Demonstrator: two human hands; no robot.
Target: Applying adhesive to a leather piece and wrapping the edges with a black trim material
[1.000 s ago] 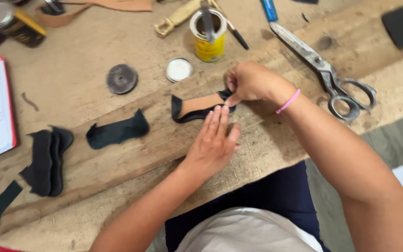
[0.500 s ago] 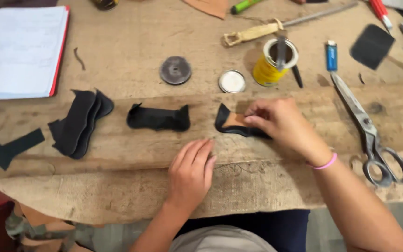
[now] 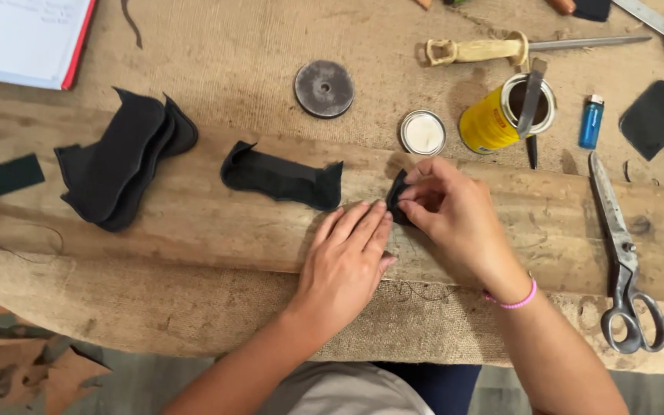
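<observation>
Seen from above, the right hand [image 3: 455,211] pinches a small black leather piece [image 3: 399,198] on a wooden plank [image 3: 194,223] — fingers closed on it. The left hand [image 3: 345,261] lies flat and open just beside it, fingertips touching the piece — scissors [image 3: 622,253] rest well to the right.

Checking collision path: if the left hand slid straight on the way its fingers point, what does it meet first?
Probably the small black piece pinched by the right hand; the left hand fingertips sit right beside it.

This is a craft workshop: a worn wooden bench [image 3: 194,223] draped in burlap, strewn with heavy scissors [image 3: 622,253], an awl [image 3: 501,50], a yellow glue tin [image 3: 505,115] and cut black leather pieces [image 3: 121,157].
</observation>
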